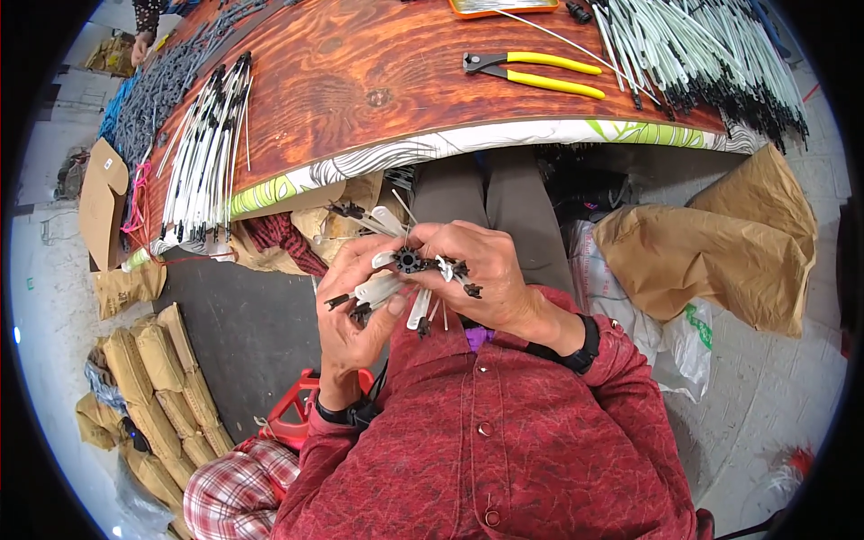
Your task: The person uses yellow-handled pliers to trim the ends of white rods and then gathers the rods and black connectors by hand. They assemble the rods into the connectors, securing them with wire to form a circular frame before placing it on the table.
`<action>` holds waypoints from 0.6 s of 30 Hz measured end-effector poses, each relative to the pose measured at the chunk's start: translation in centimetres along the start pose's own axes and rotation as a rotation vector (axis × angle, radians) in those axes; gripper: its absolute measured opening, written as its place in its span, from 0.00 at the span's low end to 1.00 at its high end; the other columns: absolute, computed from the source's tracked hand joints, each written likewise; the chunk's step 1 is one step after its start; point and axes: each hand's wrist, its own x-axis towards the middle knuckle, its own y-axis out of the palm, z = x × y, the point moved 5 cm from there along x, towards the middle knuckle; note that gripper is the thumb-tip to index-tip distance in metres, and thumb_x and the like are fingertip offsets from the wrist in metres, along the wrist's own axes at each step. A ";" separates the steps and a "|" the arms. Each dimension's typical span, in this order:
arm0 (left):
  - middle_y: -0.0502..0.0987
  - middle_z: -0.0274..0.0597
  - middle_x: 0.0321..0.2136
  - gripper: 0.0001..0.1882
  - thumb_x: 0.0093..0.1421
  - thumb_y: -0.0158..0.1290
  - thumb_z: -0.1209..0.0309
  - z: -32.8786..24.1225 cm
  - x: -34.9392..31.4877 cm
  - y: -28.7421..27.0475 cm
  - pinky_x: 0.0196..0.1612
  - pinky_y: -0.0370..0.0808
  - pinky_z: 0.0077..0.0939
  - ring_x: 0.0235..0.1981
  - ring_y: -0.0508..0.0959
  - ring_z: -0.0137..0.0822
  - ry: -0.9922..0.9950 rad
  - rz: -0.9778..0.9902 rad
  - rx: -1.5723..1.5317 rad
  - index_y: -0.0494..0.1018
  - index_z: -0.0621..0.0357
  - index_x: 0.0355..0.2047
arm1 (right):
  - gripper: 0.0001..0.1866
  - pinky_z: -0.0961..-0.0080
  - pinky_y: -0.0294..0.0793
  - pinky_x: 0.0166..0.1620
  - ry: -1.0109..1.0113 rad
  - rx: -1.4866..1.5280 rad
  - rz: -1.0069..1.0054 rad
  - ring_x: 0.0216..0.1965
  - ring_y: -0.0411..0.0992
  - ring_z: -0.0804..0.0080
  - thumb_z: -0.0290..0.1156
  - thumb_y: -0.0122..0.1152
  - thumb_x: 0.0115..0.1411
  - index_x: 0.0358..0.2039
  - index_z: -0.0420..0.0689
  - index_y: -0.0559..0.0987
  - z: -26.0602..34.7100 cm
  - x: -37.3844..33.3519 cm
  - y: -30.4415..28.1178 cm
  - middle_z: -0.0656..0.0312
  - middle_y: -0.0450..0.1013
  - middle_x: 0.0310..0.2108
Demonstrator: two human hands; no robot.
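In front of my chest, both hands work round a small black notched hub point(409, 260). White strips and rods with black joint ends point(378, 288) fan out around it, like the ribs of an umbrella frame. My left hand point(346, 306) is closed about the left side, its thumb pressed on the lower ribs. My right hand point(486, 270) is closed on the right side, its fingers curled over the top by the hub. A white and black joint piece point(447, 268) shows at the right palm. The fingertips are partly hidden behind the ribs.
A wooden table point(342, 90) lies ahead, bearing yellow-handled nippers point(540, 74), a rib bundle point(209, 148), a rib pile point(697, 58) and grey parts point(166, 94). Another person's hand point(141, 47) is far left. A brown paper bag point(720, 234), red stool point(292, 414) and wrapped packages point(162, 387) stand below.
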 end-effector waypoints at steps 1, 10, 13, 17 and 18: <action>0.77 0.49 0.46 0.23 0.51 0.64 0.73 -0.1 0.0 0.0 0.45 0.76 0.30 0.42 0.79 0.37 0.025 0.007 0.037 0.79 0.60 0.49 | 0.16 0.70 0.75 0.32 -0.015 -0.001 -0.001 0.28 0.76 0.59 0.24 0.73 0.50 0.36 0.39 0.75 0.1 0.0 0.0 0.53 0.79 0.39; 0.81 0.45 0.41 0.21 0.49 0.68 0.77 -0.7 0.3 0.8 0.39 0.77 0.25 0.36 0.80 0.32 0.040 -0.086 0.246 0.80 0.61 0.45 | 0.17 0.67 0.77 0.34 -0.029 -0.085 0.021 0.33 0.78 0.54 0.23 0.72 0.48 0.37 0.39 0.74 0.5 -0.4 0.2 0.52 0.78 0.41; 0.82 0.45 0.40 0.20 0.48 0.69 0.77 -0.6 0.4 0.9 0.40 0.77 0.26 0.37 0.81 0.34 0.051 -0.077 0.214 0.80 0.62 0.44 | 0.17 0.66 0.78 0.35 -0.052 -0.068 0.000 0.35 0.78 0.54 0.21 0.70 0.48 0.38 0.39 0.74 0.6 -0.4 0.2 0.52 0.77 0.41; 0.82 0.46 0.39 0.20 0.47 0.70 0.77 -0.9 0.5 0.3 0.40 0.78 0.26 0.37 0.82 0.35 0.090 -0.061 0.173 0.81 0.63 0.42 | 0.18 0.67 0.79 0.37 0.002 -0.079 0.047 0.37 0.79 0.54 0.19 0.69 0.48 0.40 0.40 0.74 1.4 0.0 0.0 0.52 0.77 0.41; 0.82 0.46 0.39 0.20 0.47 0.70 0.77 -0.6 0.5 0.2 0.40 0.78 0.26 0.37 0.82 0.35 0.085 -0.060 0.174 0.81 0.63 0.42 | 0.18 0.67 0.79 0.37 0.007 -0.076 0.048 0.37 0.79 0.54 0.19 0.69 0.48 0.40 0.40 0.74 1.2 -0.1 -0.1 0.52 0.77 0.41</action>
